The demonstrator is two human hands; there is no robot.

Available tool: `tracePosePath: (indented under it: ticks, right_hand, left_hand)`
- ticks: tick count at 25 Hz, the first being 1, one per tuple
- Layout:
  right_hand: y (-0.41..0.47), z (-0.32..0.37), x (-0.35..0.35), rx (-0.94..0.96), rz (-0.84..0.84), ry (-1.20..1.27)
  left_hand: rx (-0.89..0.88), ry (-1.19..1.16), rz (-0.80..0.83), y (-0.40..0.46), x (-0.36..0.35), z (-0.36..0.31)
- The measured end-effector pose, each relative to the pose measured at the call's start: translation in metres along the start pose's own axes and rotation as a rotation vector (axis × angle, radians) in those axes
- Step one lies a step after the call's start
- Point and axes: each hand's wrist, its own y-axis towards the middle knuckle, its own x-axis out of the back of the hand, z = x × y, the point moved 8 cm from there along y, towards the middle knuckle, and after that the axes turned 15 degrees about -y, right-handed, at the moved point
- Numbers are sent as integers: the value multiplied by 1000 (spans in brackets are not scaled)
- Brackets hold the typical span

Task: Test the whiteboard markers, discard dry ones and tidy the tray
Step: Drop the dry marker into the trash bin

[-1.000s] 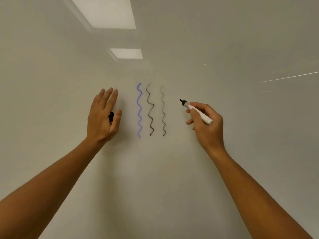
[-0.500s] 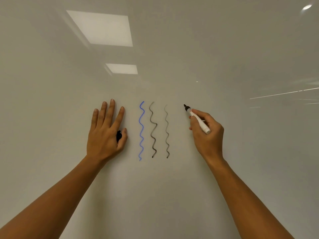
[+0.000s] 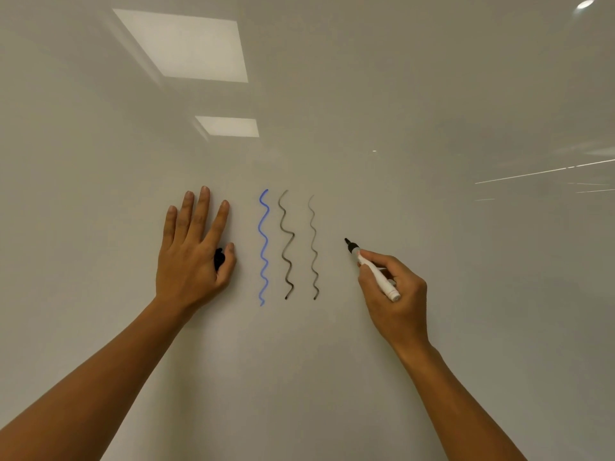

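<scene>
My right hand (image 3: 396, 291) grips a white whiteboard marker (image 3: 376, 272). It is uncapped, and its black tip sits at the whiteboard (image 3: 432, 111), right of three wavy lines. Those lines are a blue line (image 3: 263, 247), a dark black line (image 3: 287, 244) and a fainter grey line (image 3: 313, 247). I see no ink stroke above the tip. My left hand (image 3: 193, 251) presses flat on the board left of the blue line, fingers straight. Its thumb pinches a black marker cap (image 3: 219, 258) against the palm.
The glossy board fills the whole view and reflects two ceiling light panels (image 3: 186, 44) at the upper left. No tray or other markers are in view.
My right hand has slid the marker tip down from level with the tops of the lines to about their mid-height. My left hand stays pressed in place.
</scene>
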Motion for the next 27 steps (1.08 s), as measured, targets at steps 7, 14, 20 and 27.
tracePosePath:
  ticks: [7, 14, 20, 27]
  right_hand:
    - [-32, -9, 1, 15, 4, -31]
    - [-63, -18, 2, -24, 2, -71]
    - [-77, -23, 1, -281, 165, 121]
    - [-140, -20, 5, -471, 330, 273]
  left_hand:
    - [8, -11, 3, -2, 0, 0]
    - [46, -17, 17, -8, -1, -1]
    - [135, -94, 46, -32, -4, -7]
    - [470, -489, -2, -86, 13, -18]
